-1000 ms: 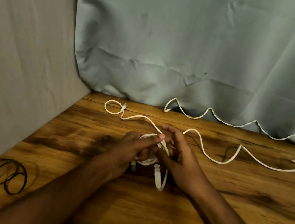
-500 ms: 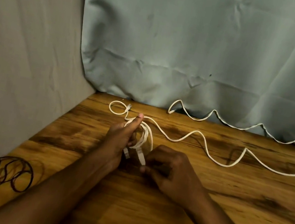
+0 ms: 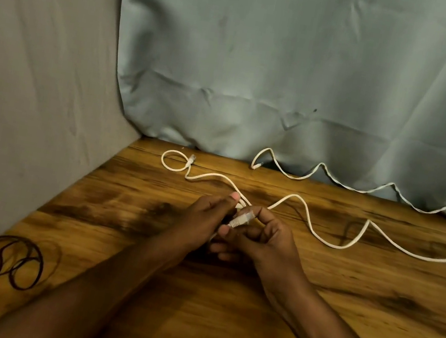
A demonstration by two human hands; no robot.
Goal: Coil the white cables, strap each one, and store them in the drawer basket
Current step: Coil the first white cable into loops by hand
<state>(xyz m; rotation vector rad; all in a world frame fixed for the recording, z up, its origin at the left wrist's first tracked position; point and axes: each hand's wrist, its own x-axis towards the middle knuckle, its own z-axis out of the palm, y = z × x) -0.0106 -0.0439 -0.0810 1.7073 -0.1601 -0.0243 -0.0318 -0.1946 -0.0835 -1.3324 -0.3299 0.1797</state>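
Between my hands [image 3: 238, 225] — both gripping white cable [image 3: 322, 240] near plug [image 3: 241, 220]; coiling barely begun, strapping and storing left.

A thin white flat cable [image 3: 331, 243] snakes loosely across the wooden worktop [image 3: 337, 323]; its ribbed connector end [image 3: 241, 220] is pinched between both hands, uncoiled and unstrapped.

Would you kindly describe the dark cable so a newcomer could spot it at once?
Start at the wooden table and follow its left edge toward the near corner beside the grey cloth wall. There lies the dark cable, a loose tangle of loops. Unlike the white cables farther back, it is dark, and no hand touches it.
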